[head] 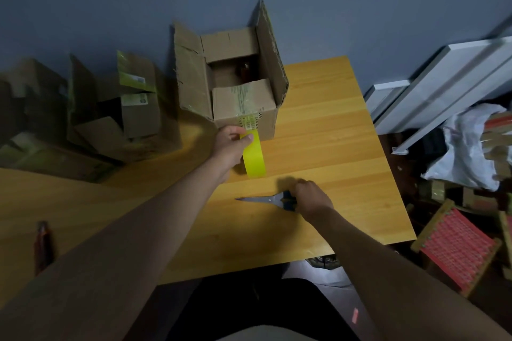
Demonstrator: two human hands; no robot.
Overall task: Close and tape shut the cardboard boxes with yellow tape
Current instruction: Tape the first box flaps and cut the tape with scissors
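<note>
An open cardboard box [243, 115] stands at the back of the wooden table [346, 174], its long flaps up and its short flaps partly folded in. A dark bottle-like object [245, 72] shows inside. My left hand [231, 147] grips a roll of yellow tape [254, 156] just in front of the box, the roll standing on edge on the table. My right hand [311, 198] holds the dark handles of a pair of scissors [263, 199], whose closed blades lie on the table pointing left.
Several other cardboard boxes [116, 113], some with green labels, are heaped at the table's left. A dark red tool [43, 243] lies near the left front edge. White boards [443, 86], a plastic bag [471, 147] and a red woven stool [457, 246] crowd the floor to the right.
</note>
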